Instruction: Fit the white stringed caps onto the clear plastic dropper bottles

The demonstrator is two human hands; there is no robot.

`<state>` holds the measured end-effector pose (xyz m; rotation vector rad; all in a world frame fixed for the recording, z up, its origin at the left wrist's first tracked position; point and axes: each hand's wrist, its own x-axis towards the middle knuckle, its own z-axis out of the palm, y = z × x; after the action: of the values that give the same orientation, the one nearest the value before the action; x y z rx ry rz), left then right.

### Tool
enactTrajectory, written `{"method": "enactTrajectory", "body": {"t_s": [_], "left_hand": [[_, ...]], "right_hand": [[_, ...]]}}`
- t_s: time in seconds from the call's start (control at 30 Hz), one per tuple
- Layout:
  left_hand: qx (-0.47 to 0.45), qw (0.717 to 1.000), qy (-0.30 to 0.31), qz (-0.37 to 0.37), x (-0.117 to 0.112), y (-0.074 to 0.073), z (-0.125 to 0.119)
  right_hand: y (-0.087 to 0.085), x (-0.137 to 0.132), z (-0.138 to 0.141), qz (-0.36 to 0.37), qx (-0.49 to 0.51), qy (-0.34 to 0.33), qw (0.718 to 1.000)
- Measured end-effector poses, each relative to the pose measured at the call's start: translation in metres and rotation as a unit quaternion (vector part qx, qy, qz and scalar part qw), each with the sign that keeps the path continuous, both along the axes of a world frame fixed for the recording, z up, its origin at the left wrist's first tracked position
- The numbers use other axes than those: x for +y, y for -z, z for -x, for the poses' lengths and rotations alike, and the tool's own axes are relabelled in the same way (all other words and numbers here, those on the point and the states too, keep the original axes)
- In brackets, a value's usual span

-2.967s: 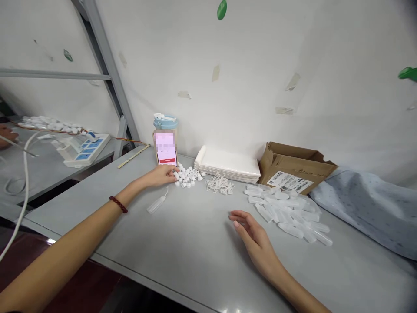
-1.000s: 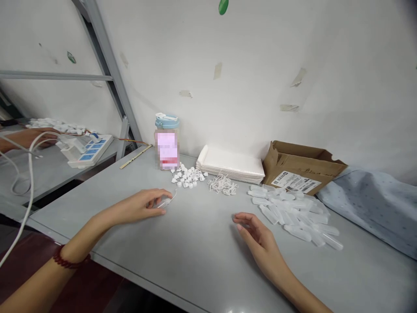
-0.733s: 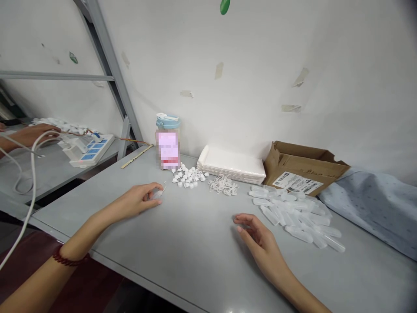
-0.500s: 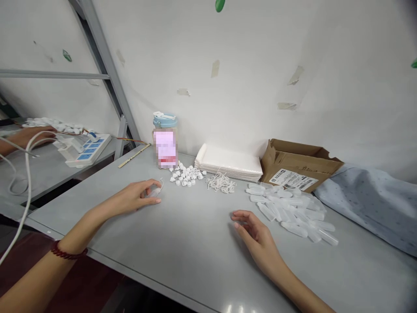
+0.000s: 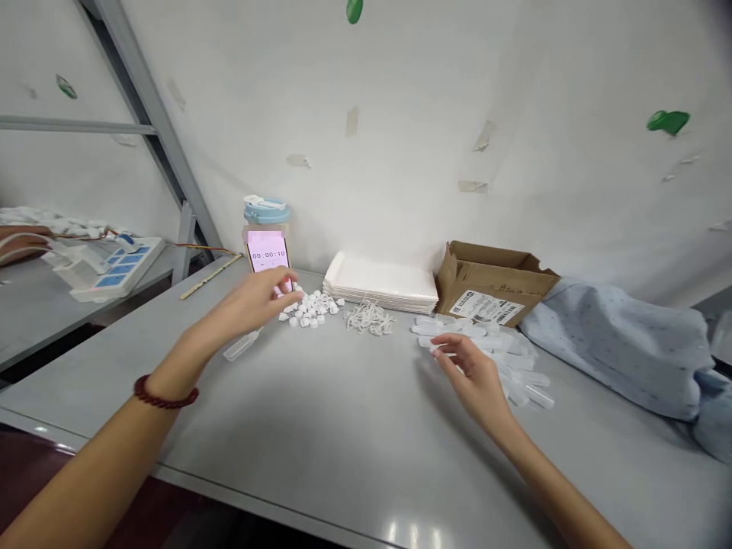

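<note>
My left hand point(image 5: 257, 299) hovers above the grey table point(image 5: 320, 435), fingers stretched toward a pile of small white caps point(image 5: 306, 309) and holding nothing I can see. One clear plastic vial point(image 5: 242, 346) lies on the table just below that hand. My right hand point(image 5: 473, 369) is open with loosely bent fingers, its fingertips at the near edge of a heap of clear vials point(image 5: 503, 358). A red bead bracelet point(image 5: 165, 393) sits on my left wrist.
A phone point(image 5: 268, 255) showing a timer leans on a blue-lidded jar point(image 5: 266, 210). Behind the caps lie white strings point(image 5: 369, 316), a stack of white sheets point(image 5: 380, 282), a cardboard box point(image 5: 492, 282) and blue cloth point(image 5: 618, 335). A power strip point(image 5: 111, 267) and another person's arm point(image 5: 20, 240) are at the left.
My left hand let go of the single vial and rose toward the caps. My right hand moved forward to the vial heap. The view swung a little to the right.
</note>
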<state>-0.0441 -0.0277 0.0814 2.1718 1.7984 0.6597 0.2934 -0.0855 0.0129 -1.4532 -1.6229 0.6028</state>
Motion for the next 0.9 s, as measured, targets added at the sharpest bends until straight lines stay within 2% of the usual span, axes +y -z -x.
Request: {"method": "enactTrajectory", "body": {"t_s": [0.1,0.17,0.27,0.4,0.5,0.6,0.9], "left_hand": [[0.037,0.993,0.105,0.034,0.013,0.001,-0.031],[0.049,0.992,0.110,0.034,0.017,0.005,-0.034],[0.073,0.996,0.054,0.024,0.013,0.013,-0.006],[0.121,0.985,-0.048,0.116,-0.006,0.024,0.052],[0.094,0.975,-0.058,0.190,-0.020,0.032,0.071],[0.057,0.975,-0.045,0.212,-0.026,0.038,0.067],[0.032,0.983,-0.031,0.180,-0.034,0.054,0.040]], "right_hand": [[-0.003,0.005,-0.010,-0.041,-0.069,0.025,0.996],[-0.004,0.005,-0.013,-0.069,-0.116,0.026,0.990],[-0.004,0.003,-0.013,-0.109,-0.167,0.006,0.980],[-0.005,-0.003,-0.009,-0.151,-0.198,-0.032,0.968],[-0.003,-0.004,-0.006,-0.168,-0.207,-0.052,0.962],[0.002,-0.003,-0.004,-0.152,-0.208,-0.063,0.964],[0.010,0.000,-0.003,-0.139,-0.197,-0.075,0.968]]}}
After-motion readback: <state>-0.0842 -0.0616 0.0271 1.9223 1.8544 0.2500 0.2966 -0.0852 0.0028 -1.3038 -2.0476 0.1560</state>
